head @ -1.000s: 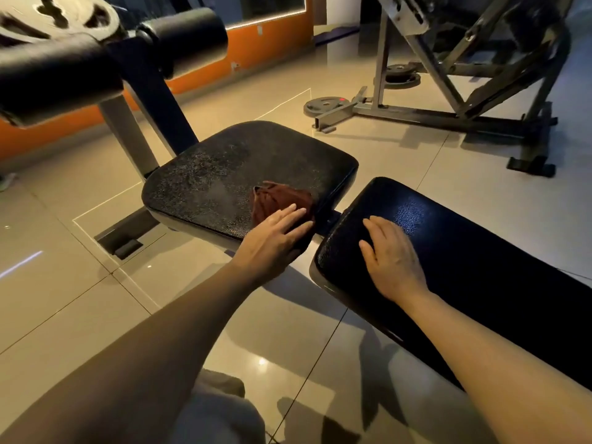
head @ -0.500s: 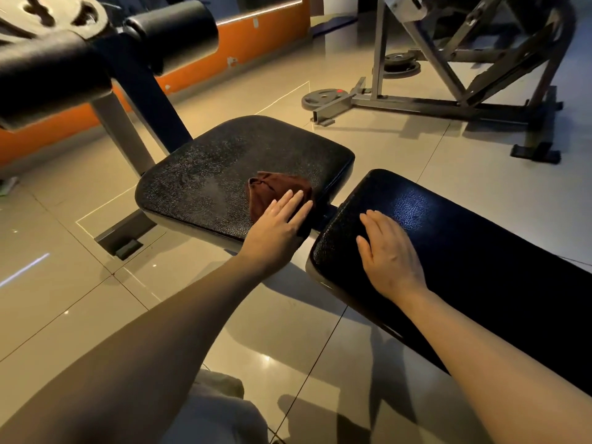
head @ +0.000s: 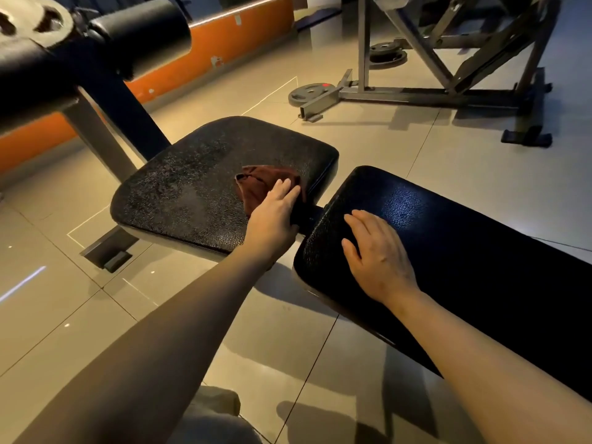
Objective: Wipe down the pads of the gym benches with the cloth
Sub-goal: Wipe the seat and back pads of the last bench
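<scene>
A dark red cloth (head: pixel 256 184) lies on the black seat pad (head: pixel 192 187) of the bench, near the pad's right edge. My left hand (head: pixel 274 216) presses flat on the cloth with straight fingers and covers its near part. My right hand (head: pixel 376 254) rests flat on the near end of the long black back pad (head: pixel 464 238), fingers spread. A narrow gap with the bench's frame separates the two pads.
Black foam rollers (head: pixel 141 30) and a weight plate (head: pixel 28 20) on the bench's upright stand at the upper left. A grey steel machine frame (head: pixel 416 91) with weight plates (head: pixel 309 91) on the tiled floor stands behind. An orange wall base (head: pixel 224 43) runs along the back.
My left hand has slid the cloth a little farther up the seat pad's right side. My right hand has stayed in place on the back pad.
</scene>
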Motion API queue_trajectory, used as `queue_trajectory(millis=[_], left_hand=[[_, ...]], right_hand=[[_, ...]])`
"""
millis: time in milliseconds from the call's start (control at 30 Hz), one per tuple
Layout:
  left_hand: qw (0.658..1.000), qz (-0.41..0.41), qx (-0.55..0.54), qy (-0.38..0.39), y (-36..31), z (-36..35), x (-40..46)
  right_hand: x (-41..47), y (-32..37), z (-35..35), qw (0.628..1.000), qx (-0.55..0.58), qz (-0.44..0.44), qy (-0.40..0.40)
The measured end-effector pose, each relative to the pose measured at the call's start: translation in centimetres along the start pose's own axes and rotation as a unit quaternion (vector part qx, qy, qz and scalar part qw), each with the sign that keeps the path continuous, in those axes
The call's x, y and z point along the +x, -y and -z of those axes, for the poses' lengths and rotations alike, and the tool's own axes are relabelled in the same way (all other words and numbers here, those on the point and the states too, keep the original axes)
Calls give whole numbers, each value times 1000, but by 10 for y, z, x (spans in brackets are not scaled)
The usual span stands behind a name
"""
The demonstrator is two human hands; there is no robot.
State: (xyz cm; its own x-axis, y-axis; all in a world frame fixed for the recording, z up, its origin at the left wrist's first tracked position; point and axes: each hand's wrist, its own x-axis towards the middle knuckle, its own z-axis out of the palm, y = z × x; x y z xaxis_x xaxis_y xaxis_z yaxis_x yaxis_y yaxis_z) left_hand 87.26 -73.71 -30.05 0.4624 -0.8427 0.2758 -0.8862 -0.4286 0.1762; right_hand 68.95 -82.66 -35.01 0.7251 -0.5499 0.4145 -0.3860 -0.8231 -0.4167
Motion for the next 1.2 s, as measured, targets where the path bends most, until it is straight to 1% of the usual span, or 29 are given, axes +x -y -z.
queue_trajectory(millis=[100, 200, 300, 367, 433, 500, 567, 633, 733, 900, 1067, 1200], left_hand=[[1000, -19, 11, 11, 5, 2, 0], [1000, -1, 8, 26, -3, 1, 22], [999, 22, -16, 37, -14, -1, 44], [998, 22, -19, 49, -18, -2, 53], [999, 10, -20, 38, -18, -3, 52], [1000, 5, -27, 9, -16, -5, 48], [1000, -11, -21, -7, -13, -8, 46], [1000, -19, -12, -4, -14, -9, 50], [1000, -3, 0, 14, -25, -13, 69], [999, 23, 15, 18, -37, -19, 93], [999, -22, 28, 21, -27, -20, 69], [996, -37, 73, 38, -26, -23, 71]], right_hand=[[0, 4, 0, 1000, 0, -3, 0], [6, 4, 4, 1000, 7, -11, -7], [27, -5, 14, 1000, 12, -20, 12], [42, -13, 19, 999, -1, -42, 23], [48, -20, 17, 996, -28, -70, 48], [46, -20, 9, 993, -43, -86, 69], [43, -17, 3, 993, -56, -91, 57], [43, -16, 2, 993, -70, -87, 47], [44, -18, 1, 993, -86, -79, 35], [46, -24, 1, 995, -66, -73, 27], [45, -23, 3, 996, -52, -76, 23], [44, -21, 3, 994, -61, -79, 34]])
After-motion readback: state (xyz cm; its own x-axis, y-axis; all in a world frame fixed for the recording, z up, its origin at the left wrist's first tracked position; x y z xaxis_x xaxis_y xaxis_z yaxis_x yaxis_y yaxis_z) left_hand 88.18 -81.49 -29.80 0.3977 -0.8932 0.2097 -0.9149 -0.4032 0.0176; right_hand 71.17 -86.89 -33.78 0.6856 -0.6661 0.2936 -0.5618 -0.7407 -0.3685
